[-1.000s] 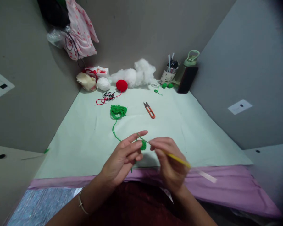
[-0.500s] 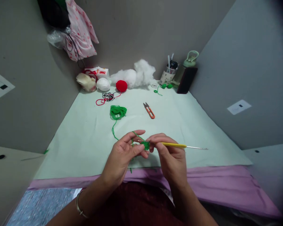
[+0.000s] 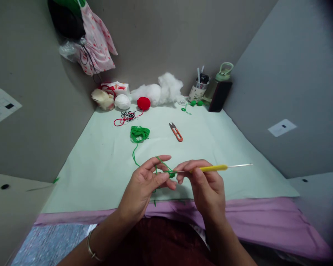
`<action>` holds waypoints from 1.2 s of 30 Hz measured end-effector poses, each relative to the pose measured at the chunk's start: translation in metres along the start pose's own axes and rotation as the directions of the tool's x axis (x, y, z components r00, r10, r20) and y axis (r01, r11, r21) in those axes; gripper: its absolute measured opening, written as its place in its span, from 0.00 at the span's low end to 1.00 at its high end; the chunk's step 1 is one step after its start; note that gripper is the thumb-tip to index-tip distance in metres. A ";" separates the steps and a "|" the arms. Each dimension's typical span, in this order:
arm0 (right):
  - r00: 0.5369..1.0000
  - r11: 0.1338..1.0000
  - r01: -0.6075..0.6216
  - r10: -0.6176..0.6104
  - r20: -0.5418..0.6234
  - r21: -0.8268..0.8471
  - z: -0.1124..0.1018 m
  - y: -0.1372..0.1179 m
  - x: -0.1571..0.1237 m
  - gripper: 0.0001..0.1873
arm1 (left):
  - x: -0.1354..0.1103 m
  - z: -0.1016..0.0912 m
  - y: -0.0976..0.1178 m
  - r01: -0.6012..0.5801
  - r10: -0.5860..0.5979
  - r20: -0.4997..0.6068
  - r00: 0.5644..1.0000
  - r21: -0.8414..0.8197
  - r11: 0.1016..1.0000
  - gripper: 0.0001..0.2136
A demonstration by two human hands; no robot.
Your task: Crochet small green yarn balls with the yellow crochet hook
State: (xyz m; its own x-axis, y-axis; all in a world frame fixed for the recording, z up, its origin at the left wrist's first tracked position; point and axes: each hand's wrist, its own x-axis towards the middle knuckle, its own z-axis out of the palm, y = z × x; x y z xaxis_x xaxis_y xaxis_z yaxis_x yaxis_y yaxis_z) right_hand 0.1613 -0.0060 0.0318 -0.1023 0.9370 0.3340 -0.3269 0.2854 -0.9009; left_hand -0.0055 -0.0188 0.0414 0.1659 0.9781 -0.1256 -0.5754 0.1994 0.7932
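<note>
Pinching green crochet piece (image 3: 172,175) in left hand (image 3: 140,188)

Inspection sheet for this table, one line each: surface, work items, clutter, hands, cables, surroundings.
Surface: pale green cloth, with purple cloth along the near edge.
Work items: small green piece and yellow hook in hand; green coil on the pale cloth, its strand running to the left hand.
Clutter: snips, red ball, white ball, white stuffing, cup, bottle.
Hands: left hand pinches the green piece, yarn over its index finger; right hand grips the hook, its tip at the piece.
Cables: nothing seen.
Surroundings: grey walls; spotted pink cloth hanging at back left.
</note>
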 end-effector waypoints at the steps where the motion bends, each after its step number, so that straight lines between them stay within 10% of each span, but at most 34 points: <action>1: 0.999 0.998 0.037 -0.037 0.003 -0.059 0.000 -0.001 -0.002 0.10 | 0.000 -0.001 -0.001 -0.018 0.018 0.004 1.000 0.020 1.000 0.14; 7: 0.941 0.833 0.331 -0.258 0.217 -0.443 -0.001 -0.008 -0.008 0.14 | -0.003 -0.001 -0.002 -0.124 0.138 -0.068 0.988 0.180 0.976 0.15; 12: 0.806 0.439 0.585 -0.404 0.432 -0.682 0.002 -0.006 -0.009 0.17 | -0.007 0.004 -0.003 -0.134 0.168 -0.159 0.973 0.206 0.969 0.17; 15: 0.765 0.270 0.603 -0.463 0.448 -0.751 0.003 -0.001 -0.013 0.21 | -0.006 0.005 0.000 0.026 -0.025 -0.088 0.996 0.007 1.000 0.21; 18: 0.846 0.532 0.503 -0.462 0.265 -0.681 0.004 0.002 -0.013 0.18 | -0.002 0.003 0.008 0.204 -0.204 0.015 0.979 -0.170 0.964 0.19; 21: 0.957 0.888 0.277 -0.289 0.025 -0.366 0.005 0.000 -0.007 0.14 | 0.000 0.002 0.012 0.171 -0.175 -0.011 0.984 -0.179 0.969 0.16; 23: 0.983 0.970 0.173 -0.181 -0.030 -0.173 0.006 0.000 -0.004 0.12 | 0.000 0.002 0.011 0.111 -0.115 -0.029 0.993 -0.119 0.987 0.16; 32: 0.984 0.944 0.168 -0.179 -0.012 -0.284 0.012 0.005 -0.006 0.13 | -0.001 0.000 -0.007 -0.070 0.087 -0.113 0.990 0.151 0.986 0.20; 36: 0.930 0.708 0.346 -0.344 0.127 -0.615 0.010 0.007 -0.012 0.15 | 0.000 0.006 -0.009 -0.036 0.036 -0.133 0.990 -0.002 0.999 0.23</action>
State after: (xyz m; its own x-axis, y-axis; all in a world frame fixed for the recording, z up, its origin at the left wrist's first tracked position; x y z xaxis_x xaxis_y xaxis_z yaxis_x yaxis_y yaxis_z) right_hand 0.1505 -0.0169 0.0246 -0.1022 0.7477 0.6561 0.3111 0.6505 -0.6929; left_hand 0.0049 -0.0215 0.0377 0.0372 0.9838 -0.1753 -0.5824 0.1639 0.7962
